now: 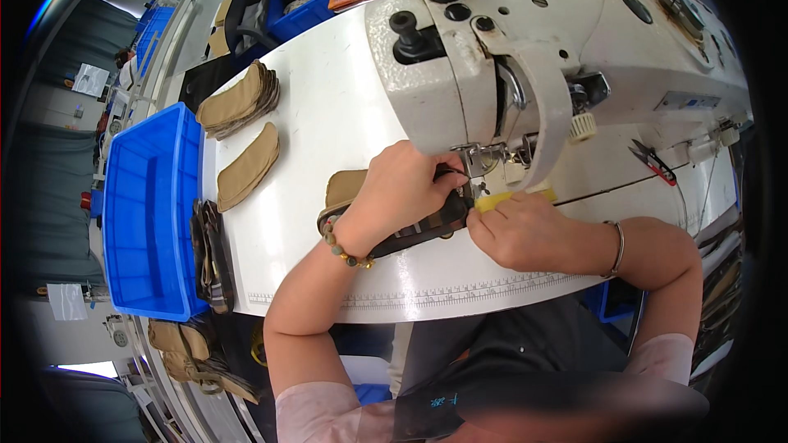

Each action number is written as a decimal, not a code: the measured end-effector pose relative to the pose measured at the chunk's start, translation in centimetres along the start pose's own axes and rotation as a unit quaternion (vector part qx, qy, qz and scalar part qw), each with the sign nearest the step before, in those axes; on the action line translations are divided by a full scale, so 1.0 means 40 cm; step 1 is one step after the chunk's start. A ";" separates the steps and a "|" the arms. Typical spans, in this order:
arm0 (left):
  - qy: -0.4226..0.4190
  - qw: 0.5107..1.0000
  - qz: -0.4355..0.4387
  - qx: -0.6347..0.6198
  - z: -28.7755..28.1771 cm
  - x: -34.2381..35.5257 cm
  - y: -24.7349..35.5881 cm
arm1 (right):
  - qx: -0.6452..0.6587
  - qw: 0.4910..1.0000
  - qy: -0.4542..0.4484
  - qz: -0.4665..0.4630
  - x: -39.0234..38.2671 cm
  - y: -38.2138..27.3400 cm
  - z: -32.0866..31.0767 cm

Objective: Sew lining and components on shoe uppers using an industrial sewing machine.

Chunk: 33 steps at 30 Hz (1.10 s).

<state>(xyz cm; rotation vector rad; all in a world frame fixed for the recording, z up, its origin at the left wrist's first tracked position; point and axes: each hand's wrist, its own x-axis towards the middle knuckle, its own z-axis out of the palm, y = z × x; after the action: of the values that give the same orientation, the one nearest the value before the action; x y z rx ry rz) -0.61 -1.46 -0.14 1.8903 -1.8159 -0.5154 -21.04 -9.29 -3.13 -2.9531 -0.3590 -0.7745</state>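
both hands press a camouflage piece (427, 226) flat on the worktop (328, 115) under the needle (476, 166) — left hand (402, 189) curled over it, right hand (525, 234) pinching its near-right edge — best fed slowly, fingertips clear.

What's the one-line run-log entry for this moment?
left hand pressing dark fabric piece under sewing machine needle | right hand guiding its edge, by yellow piece | tan pieces stacked left
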 end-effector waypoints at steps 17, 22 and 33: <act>0.029 0.999 -0.028 0.007 0.008 -0.004 0.012 | -0.041 0.996 -0.074 0.041 -0.013 -0.028 -0.016; 0.016 0.998 -0.055 0.001 0.022 0.001 0.001 | -0.047 0.996 -0.063 0.036 -0.011 -0.021 -0.014; 0.077 0.994 0.024 0.078 0.009 0.068 -0.046 | -0.139 0.987 -0.042 0.071 -0.015 0.048 0.021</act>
<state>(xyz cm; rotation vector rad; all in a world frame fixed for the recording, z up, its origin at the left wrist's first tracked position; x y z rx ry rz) 0.85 -4.15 -1.36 1.9237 -1.8420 -0.2100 -20.69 -11.17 -4.15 -3.2326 -0.0442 -0.7385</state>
